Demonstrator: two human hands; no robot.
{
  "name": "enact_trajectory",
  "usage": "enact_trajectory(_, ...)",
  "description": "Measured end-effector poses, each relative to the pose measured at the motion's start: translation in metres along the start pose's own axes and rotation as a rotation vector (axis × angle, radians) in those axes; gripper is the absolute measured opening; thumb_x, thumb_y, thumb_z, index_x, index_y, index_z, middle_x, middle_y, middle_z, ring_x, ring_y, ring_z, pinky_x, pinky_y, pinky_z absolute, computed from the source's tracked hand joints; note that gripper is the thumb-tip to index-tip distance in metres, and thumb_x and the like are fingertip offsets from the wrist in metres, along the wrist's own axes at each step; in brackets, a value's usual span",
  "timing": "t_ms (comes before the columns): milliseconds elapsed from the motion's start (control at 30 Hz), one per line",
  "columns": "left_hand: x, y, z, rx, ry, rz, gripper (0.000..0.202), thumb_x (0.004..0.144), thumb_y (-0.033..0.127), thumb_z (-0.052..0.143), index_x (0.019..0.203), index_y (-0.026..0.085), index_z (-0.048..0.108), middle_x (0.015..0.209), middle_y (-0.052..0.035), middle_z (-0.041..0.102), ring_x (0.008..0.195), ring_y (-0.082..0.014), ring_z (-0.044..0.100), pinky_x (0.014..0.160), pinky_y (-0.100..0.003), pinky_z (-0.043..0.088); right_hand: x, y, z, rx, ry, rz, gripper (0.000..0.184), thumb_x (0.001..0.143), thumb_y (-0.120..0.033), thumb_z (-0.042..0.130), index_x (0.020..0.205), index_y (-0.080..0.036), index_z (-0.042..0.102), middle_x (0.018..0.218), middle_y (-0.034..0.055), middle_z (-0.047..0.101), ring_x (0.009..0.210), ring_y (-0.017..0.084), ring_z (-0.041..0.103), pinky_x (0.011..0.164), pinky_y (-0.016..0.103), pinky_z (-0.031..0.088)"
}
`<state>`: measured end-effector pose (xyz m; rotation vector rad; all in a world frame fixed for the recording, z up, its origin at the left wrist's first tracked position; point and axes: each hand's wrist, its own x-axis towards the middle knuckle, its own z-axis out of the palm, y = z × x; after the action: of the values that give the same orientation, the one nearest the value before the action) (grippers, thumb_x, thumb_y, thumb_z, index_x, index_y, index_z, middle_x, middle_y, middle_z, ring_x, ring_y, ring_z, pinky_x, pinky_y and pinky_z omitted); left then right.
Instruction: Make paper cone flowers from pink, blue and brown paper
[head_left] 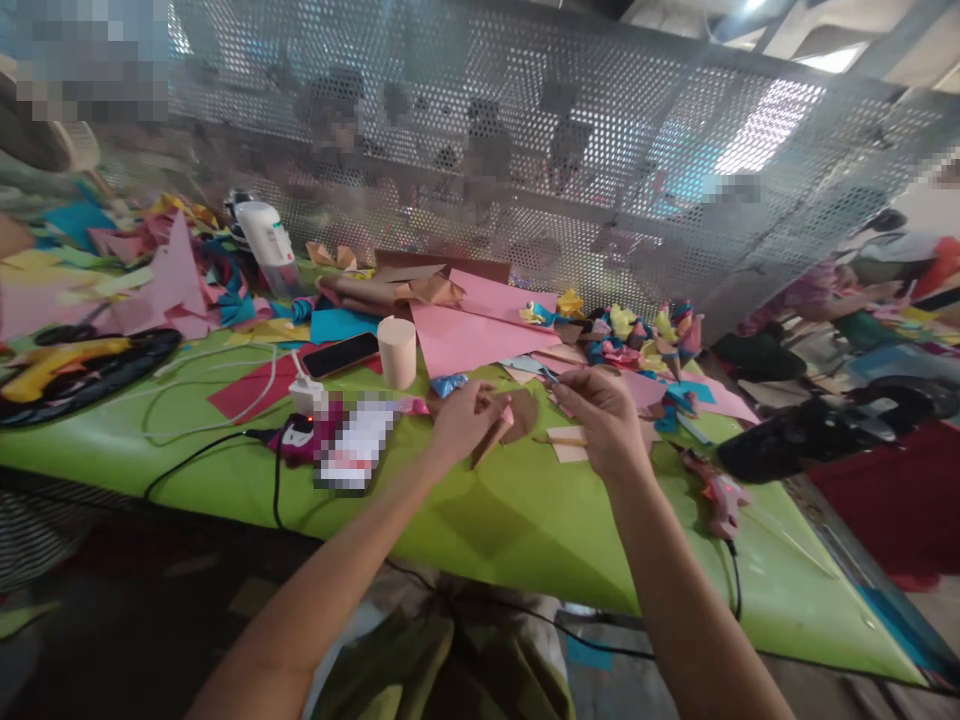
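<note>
My left hand (463, 420) is closed around a small rolled piece of brown and pink paper (495, 432), held just above the green table cover (517, 510). My right hand (604, 410) hovers close to its right, fingers curled in a pinch; what they grip is too small to make out. Between and behind the hands lies a brown paper cutout (525, 408), and a tan paper piece (564, 440) rests under the right hand.
A large pink sheet (469, 325), a paper cup (397, 350), a phone (341, 354), a charger with white cables (307, 395) and a pink glue gun (716, 490) lie around. Folded paper flowers (645, 335) pile behind. A perforated metal screen (525, 150) backs the table.
</note>
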<state>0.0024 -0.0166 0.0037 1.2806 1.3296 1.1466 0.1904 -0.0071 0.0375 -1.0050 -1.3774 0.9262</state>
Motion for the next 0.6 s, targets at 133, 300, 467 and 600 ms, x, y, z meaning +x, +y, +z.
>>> enact_trajectory(133, 0.001, -0.003, 0.0, 0.904, -0.069, 0.173, 0.041, 0.085, 0.049, 0.069, 0.103, 0.012, 0.065, 0.104, -0.0192, 0.071, 0.107, -0.0379, 0.066, 0.096, -0.049, 0.049, 0.004, 0.018, -0.004, 0.027, 0.028, 0.065, 0.029, 0.068, -0.045, 0.083, 0.079, -0.022, 0.07, 0.075, 0.0012, 0.07, 0.073, 0.017, 0.064, 0.07, 0.031, 0.053)
enact_trajectory(300, -0.003, -0.01, 0.011, 1.122, -0.127, 0.165, 0.04, 0.086, 0.044, 0.067, 0.108, 0.01, 0.062, 0.108, -0.0223, 0.071, 0.111, -0.0398, 0.066, 0.095, -0.049, 0.048, -0.008, 0.038, -0.004, 0.003, -0.038, 0.121, 0.025, 0.072, -0.042, 0.08, 0.082, -0.02, 0.072, 0.077, 0.0027, 0.073, 0.072, 0.018, 0.064, 0.066, 0.029, 0.05)
enact_trajectory(467, 0.002, -0.011, 0.008, 0.805, -0.067, 0.043, 0.035, 0.083, 0.035, 0.069, 0.107, 0.016, 0.053, 0.1, -0.015, 0.07, 0.099, -0.0342, 0.068, 0.084, -0.043, 0.051, -0.017, 0.038, -0.005, -0.017, -0.079, 0.121, 0.02, 0.077, -0.04, 0.076, 0.08, -0.02, 0.072, 0.073, 0.0014, 0.072, 0.068, 0.018, 0.063, 0.062, 0.028, 0.048)
enact_trajectory(600, 0.01, -0.01, 0.011, 0.298, -0.032, 0.013, 0.034, 0.081, 0.024, 0.068, 0.108, 0.02, 0.048, 0.095, -0.0052, 0.067, 0.094, -0.0246, 0.067, 0.082, -0.036, 0.051, -0.02, 0.032, -0.003, -0.054, -0.072, 0.065, 0.019, 0.077, -0.038, 0.075, 0.079, -0.02, 0.072, 0.075, 0.0025, 0.073, 0.071, 0.019, 0.064, 0.065, 0.029, 0.049)
